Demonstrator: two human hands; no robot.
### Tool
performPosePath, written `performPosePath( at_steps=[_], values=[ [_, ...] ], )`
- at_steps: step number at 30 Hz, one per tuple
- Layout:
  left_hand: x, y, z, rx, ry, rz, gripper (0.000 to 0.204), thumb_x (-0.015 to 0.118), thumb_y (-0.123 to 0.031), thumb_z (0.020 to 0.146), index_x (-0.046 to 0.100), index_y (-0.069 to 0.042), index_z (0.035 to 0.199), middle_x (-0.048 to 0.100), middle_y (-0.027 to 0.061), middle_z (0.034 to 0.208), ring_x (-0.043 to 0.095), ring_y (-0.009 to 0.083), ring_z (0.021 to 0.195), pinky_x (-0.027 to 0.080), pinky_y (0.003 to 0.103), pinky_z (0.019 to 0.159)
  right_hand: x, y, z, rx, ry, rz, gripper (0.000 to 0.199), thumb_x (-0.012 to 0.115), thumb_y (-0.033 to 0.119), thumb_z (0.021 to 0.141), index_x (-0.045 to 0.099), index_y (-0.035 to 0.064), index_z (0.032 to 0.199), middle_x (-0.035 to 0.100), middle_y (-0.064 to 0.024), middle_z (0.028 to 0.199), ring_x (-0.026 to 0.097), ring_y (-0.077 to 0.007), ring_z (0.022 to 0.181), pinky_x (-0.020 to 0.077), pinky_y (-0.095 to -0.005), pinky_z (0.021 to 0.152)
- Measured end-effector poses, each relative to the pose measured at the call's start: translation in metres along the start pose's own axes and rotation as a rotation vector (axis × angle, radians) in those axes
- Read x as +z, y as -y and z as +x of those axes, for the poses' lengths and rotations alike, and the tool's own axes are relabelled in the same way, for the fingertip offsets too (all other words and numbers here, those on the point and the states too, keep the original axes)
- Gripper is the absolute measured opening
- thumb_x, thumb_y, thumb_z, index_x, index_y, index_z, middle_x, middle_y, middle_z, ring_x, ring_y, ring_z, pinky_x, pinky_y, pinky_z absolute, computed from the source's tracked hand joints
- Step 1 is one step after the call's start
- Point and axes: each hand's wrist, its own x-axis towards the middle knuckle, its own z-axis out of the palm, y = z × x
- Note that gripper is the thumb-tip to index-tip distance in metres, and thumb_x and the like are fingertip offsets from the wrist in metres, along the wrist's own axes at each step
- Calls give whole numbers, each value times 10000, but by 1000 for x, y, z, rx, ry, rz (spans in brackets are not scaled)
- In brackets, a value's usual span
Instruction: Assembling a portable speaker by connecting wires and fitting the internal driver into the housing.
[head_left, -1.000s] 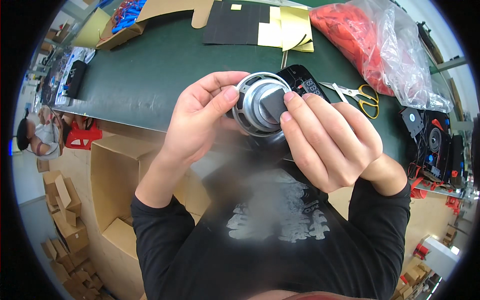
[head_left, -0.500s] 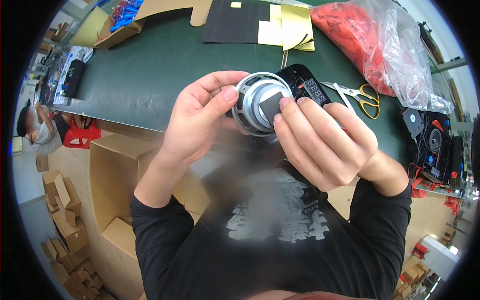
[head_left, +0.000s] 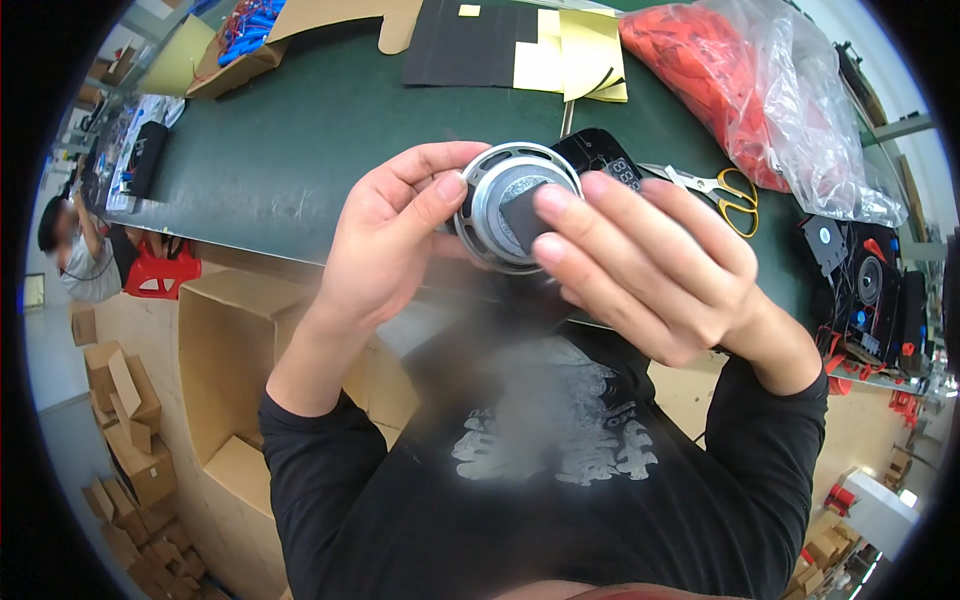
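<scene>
Green matting covers the worktable (head_left: 300,150), which fills the upper half of the frame, and a clear plastic bag (head_left: 790,110) of red parts is seen heaped at the upper right. An open cardboard box (head_left: 230,370) is set on the floor at the lower left, below the table edge. Black and yellow foam sheets (head_left: 510,45) are laid at the top centre. At the centre, the right hand (head_left: 650,265) is spread from the right, and the left hand (head_left: 385,245) is brought in from the left. Between them a round speaker driver (head_left: 505,205) with a metal frame is held above the near table edge, tilted with its flat back toward the camera. It is clamped at its left rim by the left thumb and fingers, while a dark square pad (head_left: 525,215) on its middle is pressed under the right fingertips, which are closed down flat on it rather than gripping. The driver lies up and to the left of the right palm, with the left hand nearer its rim. A black display module (head_left: 600,160) is partly hidden behind the driver, and yellow-handled scissors (head_left: 715,185) are cut off by the right fingers. The driver's front side is hidden, and the pad's lower edge cannot be made out.
</scene>
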Motion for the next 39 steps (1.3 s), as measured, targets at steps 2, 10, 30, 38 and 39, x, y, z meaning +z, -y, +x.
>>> performPosePath(
  at_steps=[2,10,30,38,39],
  values=[
    [1,-1,0,3,8,2,322,570,-141,993,546,43,1257,644,127,1188,654,178,1028,611,350,810,4,1,1,-6,48,53,295,628,163,907,671,67,1183,701,-89,1186,672,-225,1095,515,-339,910],
    [-1,-2,-6,19,31,25,322,585,-113,985,560,46,1264,663,117,1163,644,153,1027,546,306,888,15,12,-11,16,11,93,320,641,150,898,660,122,1216,681,-34,1247,629,-186,1172,433,-361,1039],
    [11,-2,3,710,324,1232,279,738,65,668,732,-38,928,673,78,839,660,264,815,552,353,741,78,-99,-59,721,263,142,274,696,114,808,665,30,1067,681,-130,1070,634,-303,1036,507,-406,901],
    [-9,6,13,687,426,1192,240,727,70,684,737,-54,890,674,65,860,658,253,872,550,411,886,127,-127,-80,751,317,239,309,723,155,799,666,29,1075,661,-176,1103,612,-302,1092,494,-416,922],
    [-10,6,12,673,429,1185,241,723,72,686,737,-58,888,675,61,865,658,250,881,542,424,908,127,-129,-80,722,320,238,307,727,161,799,666,26,1068,660,-175,1102,610,-302,1091,494,-413,916]
  ],
)
